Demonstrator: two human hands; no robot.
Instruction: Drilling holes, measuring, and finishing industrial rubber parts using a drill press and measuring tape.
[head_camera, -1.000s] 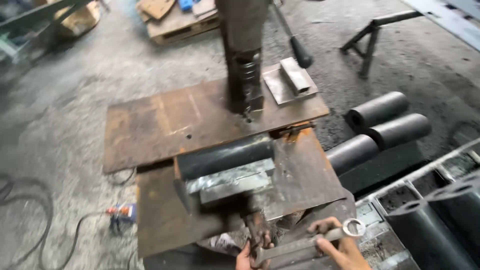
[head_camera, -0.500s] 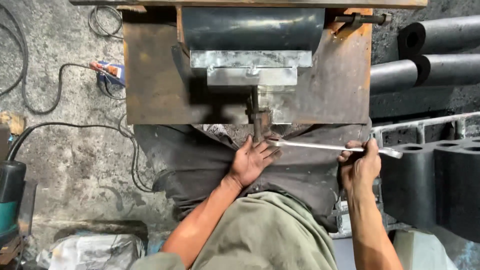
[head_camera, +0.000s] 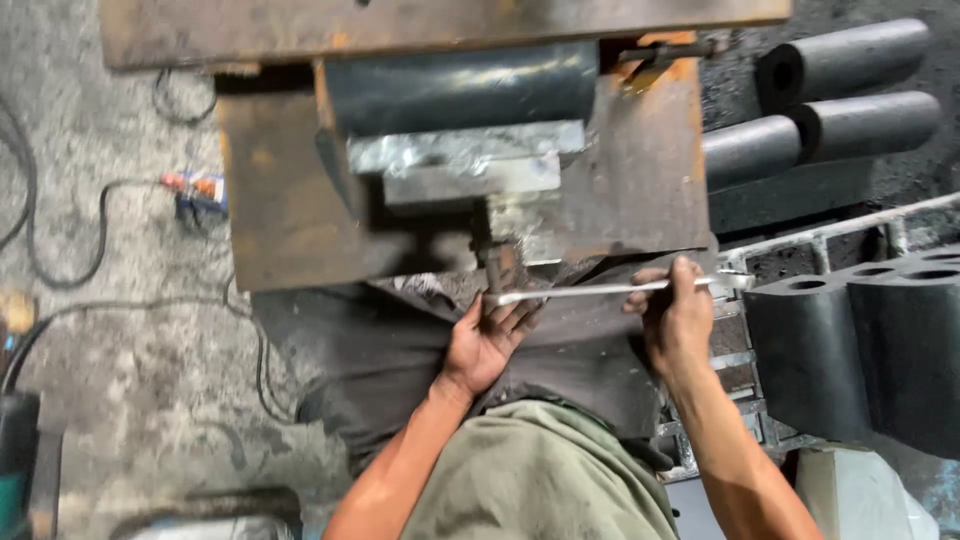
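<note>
A long silver wrench (head_camera: 590, 292) lies level across my lap, its left end set on a rusty vertical bolt (head_camera: 495, 268) under a rusty steel plate (head_camera: 640, 170). My right hand (head_camera: 678, 318) is closed around the wrench's right end. My left hand (head_camera: 490, 335) cups the wrench head and the bolt from below, fingers curled up against them. A dark rubber cylinder (head_camera: 460, 88) and a grey metal block (head_camera: 470, 165) rest on the plate above the bolt.
Black rubber rollers (head_camera: 830, 100) lie at the upper right and hollow black blocks (head_camera: 860, 350) at the right. Cables (head_camera: 60, 270) trail over the concrete floor at the left, beside a small orange and blue tool (head_camera: 198, 190).
The view swung down from the press to my lap, then tilted slightly. My right hand pulled the wrench handle a little left and up. My left hand stays at the bolt.
</note>
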